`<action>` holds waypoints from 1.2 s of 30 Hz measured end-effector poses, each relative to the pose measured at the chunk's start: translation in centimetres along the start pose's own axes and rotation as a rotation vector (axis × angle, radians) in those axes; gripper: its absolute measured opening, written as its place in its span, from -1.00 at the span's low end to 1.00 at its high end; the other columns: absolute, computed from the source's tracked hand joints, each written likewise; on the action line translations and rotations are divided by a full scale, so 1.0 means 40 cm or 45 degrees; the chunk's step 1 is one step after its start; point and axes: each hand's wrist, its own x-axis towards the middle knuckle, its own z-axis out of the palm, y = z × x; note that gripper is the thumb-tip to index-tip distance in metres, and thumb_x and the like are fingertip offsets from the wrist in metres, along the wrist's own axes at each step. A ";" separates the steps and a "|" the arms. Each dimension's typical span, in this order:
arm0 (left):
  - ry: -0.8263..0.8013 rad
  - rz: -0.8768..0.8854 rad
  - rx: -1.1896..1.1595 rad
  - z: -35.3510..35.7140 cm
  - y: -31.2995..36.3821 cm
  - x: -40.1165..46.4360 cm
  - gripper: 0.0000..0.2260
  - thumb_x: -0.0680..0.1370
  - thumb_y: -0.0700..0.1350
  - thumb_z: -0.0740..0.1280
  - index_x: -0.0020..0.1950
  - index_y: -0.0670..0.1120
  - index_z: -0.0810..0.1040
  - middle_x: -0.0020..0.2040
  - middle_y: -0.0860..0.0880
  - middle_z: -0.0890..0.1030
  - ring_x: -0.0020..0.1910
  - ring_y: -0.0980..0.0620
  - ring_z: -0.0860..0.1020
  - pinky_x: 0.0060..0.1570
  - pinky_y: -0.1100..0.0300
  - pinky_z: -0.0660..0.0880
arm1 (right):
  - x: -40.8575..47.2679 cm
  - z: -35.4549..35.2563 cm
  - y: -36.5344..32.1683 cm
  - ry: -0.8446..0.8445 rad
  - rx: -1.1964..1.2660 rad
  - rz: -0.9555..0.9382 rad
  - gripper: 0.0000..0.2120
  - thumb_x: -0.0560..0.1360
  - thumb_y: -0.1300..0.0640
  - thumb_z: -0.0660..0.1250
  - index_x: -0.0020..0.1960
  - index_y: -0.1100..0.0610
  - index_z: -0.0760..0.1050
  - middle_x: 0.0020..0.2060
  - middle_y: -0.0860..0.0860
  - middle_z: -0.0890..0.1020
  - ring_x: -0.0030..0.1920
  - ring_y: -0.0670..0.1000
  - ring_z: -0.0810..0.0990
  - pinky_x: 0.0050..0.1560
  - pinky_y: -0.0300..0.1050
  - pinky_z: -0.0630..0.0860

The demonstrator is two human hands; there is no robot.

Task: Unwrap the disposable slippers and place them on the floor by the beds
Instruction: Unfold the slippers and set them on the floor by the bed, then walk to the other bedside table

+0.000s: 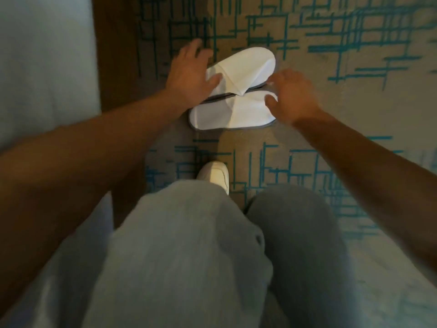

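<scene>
Two white disposable slippers with grey soles lie side by side on the patterned carpet. The far slipper point(248, 67) and the near slipper point(227, 114) touch along their long edges. My left hand point(191, 76) hovers over the left end of the far slipper, fingers spread and relaxed, thumb over its heel end. My right hand point(293, 98) is over the right ends of both slippers, fingers loosely bent, gripping nothing. No wrapper is visible.
A bed with white sheet point(45, 67) and a dark wooden base point(113, 55) runs along the left. Beige carpet with teal lines point(343, 55) stretches to the right. My grey trouser legs and a white shoe point(215, 174) are just below the slippers.
</scene>
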 end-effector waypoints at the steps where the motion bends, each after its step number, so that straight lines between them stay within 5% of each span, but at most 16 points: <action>1: 0.016 -0.009 -0.066 -0.066 0.040 -0.032 -0.49 0.57 0.11 0.28 0.42 -0.16 0.46 0.47 -0.25 0.39 0.43 -0.28 0.37 0.38 -0.05 0.33 | -0.044 -0.054 -0.029 0.016 0.044 0.008 -0.51 0.53 -0.09 0.15 0.31 0.16 0.52 0.24 0.24 0.56 0.23 0.30 0.52 0.25 0.14 0.46; 6: -0.084 -0.119 -0.240 -0.431 0.230 -0.272 -0.69 0.63 0.04 0.23 0.00 -0.17 0.63 -0.07 -0.19 0.66 -0.08 -0.19 0.61 -0.09 0.02 0.55 | -0.271 -0.355 -0.160 0.000 0.211 0.056 -0.66 0.57 -0.02 0.16 -0.09 0.22 0.54 -0.11 0.21 0.65 -0.12 0.22 0.59 -0.18 -0.05 0.40; 9: -0.071 -0.189 -0.265 -0.652 0.319 -0.451 -0.65 0.65 0.05 0.21 -0.21 -0.12 0.57 -0.30 -0.08 0.57 -0.25 -0.12 0.56 -0.28 0.11 0.45 | -0.441 -0.562 -0.227 -0.083 0.254 0.104 -0.70 0.61 0.04 0.22 -0.28 0.11 0.37 -0.38 0.03 0.48 -0.28 0.11 0.45 -0.26 -0.10 0.26; 12: -0.129 -0.250 -0.313 -0.848 0.381 -0.617 -0.62 0.64 0.07 0.21 -0.31 -0.07 0.50 -0.43 0.01 0.44 -0.36 -0.06 0.49 -0.40 0.16 0.32 | -0.620 -0.744 -0.287 -0.125 0.309 0.077 -0.61 0.61 0.06 0.19 -0.37 0.08 0.27 -0.44 0.02 0.41 -0.35 0.09 0.44 -0.34 -0.09 0.27; 19: -0.378 -0.358 -0.466 -1.084 0.472 -0.917 -0.66 0.65 0.05 0.22 -0.32 0.01 0.45 -0.36 0.02 0.49 -0.33 0.03 0.49 -0.34 0.22 0.31 | -0.945 -1.008 -0.381 -0.304 0.292 0.135 -0.61 0.62 -0.05 0.21 -0.34 0.08 0.37 -0.44 0.04 0.46 -0.42 0.04 0.42 -0.32 -0.09 0.38; 23: -0.324 -0.400 -0.482 -1.160 0.490 -0.987 -0.71 0.66 0.03 0.21 -0.22 -0.02 0.51 -0.32 0.03 0.50 -0.29 0.02 0.52 -0.24 0.21 0.37 | -1.023 -1.089 -0.394 -0.292 0.301 0.152 -0.60 0.61 -0.01 0.21 -0.37 0.08 0.35 -0.46 0.03 0.45 -0.43 0.02 0.40 -0.35 -0.14 0.31; 26: -0.294 -0.393 -0.409 -1.201 0.496 -1.008 -0.67 0.67 0.04 0.20 -0.26 -0.02 0.48 -0.37 0.06 0.46 -0.36 0.08 0.47 -0.35 0.25 0.33 | -1.058 -1.121 -0.401 -0.326 0.262 0.166 -0.63 0.61 -0.01 0.22 -0.34 0.11 0.40 -0.44 0.05 0.48 -0.45 0.01 0.39 -0.41 -0.18 0.23; 32: -0.337 -0.467 -0.371 -1.234 0.501 -1.037 -0.62 0.65 0.04 0.22 -0.34 -0.06 0.46 -0.30 -0.06 0.50 -0.28 -0.06 0.48 -0.23 0.14 0.37 | -1.043 -1.116 -0.362 -0.440 0.356 0.328 -0.58 0.60 0.01 0.23 -0.41 0.11 0.34 -0.46 0.06 0.41 -0.42 0.06 0.41 -0.33 -0.13 0.29; 36: -0.338 -0.788 -0.590 -1.187 0.525 -1.122 -0.57 0.65 0.02 0.23 -0.42 -0.06 0.45 -0.39 -0.06 0.51 -0.31 -0.08 0.52 -0.31 0.14 0.37 | -1.071 -1.046 -0.307 -0.651 0.444 0.605 -0.76 0.58 -0.02 0.29 -0.06 0.15 0.57 -0.18 0.16 0.61 -0.33 0.07 0.55 -0.31 -0.18 0.44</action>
